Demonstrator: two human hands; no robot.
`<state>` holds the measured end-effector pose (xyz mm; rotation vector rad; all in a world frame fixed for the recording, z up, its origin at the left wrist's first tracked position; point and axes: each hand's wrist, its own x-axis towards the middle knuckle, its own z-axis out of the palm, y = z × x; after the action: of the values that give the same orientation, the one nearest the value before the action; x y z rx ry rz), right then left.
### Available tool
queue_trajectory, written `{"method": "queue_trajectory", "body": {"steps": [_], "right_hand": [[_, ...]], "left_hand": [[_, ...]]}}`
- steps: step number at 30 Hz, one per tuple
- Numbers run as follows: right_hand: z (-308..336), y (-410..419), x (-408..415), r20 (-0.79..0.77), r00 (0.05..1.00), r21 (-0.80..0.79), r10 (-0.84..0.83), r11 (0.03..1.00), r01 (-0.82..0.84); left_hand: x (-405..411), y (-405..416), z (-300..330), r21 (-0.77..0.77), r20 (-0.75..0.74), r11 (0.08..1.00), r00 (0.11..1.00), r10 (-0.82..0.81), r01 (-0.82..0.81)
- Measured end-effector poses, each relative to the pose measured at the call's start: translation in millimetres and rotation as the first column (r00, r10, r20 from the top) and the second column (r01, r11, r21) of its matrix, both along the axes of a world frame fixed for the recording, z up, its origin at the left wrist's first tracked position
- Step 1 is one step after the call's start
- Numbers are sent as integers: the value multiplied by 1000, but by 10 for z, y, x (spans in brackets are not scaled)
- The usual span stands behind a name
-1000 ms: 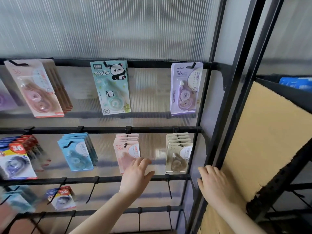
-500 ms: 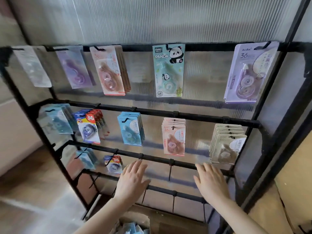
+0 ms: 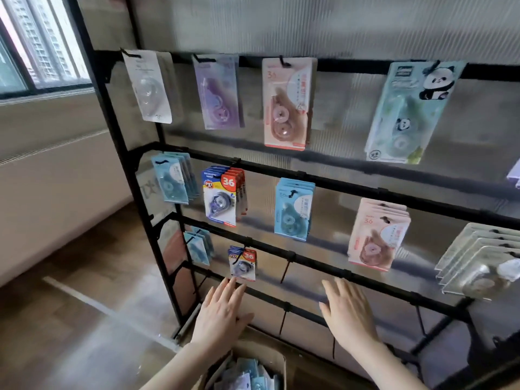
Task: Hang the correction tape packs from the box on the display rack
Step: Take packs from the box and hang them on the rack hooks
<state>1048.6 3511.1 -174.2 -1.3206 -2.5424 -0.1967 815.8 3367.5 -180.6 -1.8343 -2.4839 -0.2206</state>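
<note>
My left hand (image 3: pixel 222 313) and right hand (image 3: pixel 347 313) spread flat, empty, before the black wire display rack (image 3: pixel 309 260), brown cardboard box (image 3: pixel 270 358) of blue correction tape packs (image 3: pixel 247 372) below

Cardboard box (image 3: pixel 274 358) below the hands cut off by the bottom edge, its packs (image 3: pixel 247 374) blurred, clear packs (image 3: pixel 484 266) right of the right hand (image 3: pixel 347 313) cropped

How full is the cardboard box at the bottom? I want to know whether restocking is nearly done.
Not empty: the cardboard box stands open, with several blue and purple packs showing inside. Its depth is out of frame.
</note>
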Motion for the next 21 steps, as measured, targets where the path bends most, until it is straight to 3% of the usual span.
{"method": "queue_trajectory", "body": {"steps": [10,14,21], "right_hand": [[-431,-346,-878,66,992,-1,-105,994,105],[-572,-446,-1048,75,989,-42,-127,991,130],[-1075,-481,-1189,80,994,-124,-80,988,90]], "left_hand": [[-958,-163,-383,-137,83,989,996,-40,51],[-1083,-178,-550,-215,138,973,989,-52,81],[-1040,-205,-914,-215,206,975,978,-19,64]]}}
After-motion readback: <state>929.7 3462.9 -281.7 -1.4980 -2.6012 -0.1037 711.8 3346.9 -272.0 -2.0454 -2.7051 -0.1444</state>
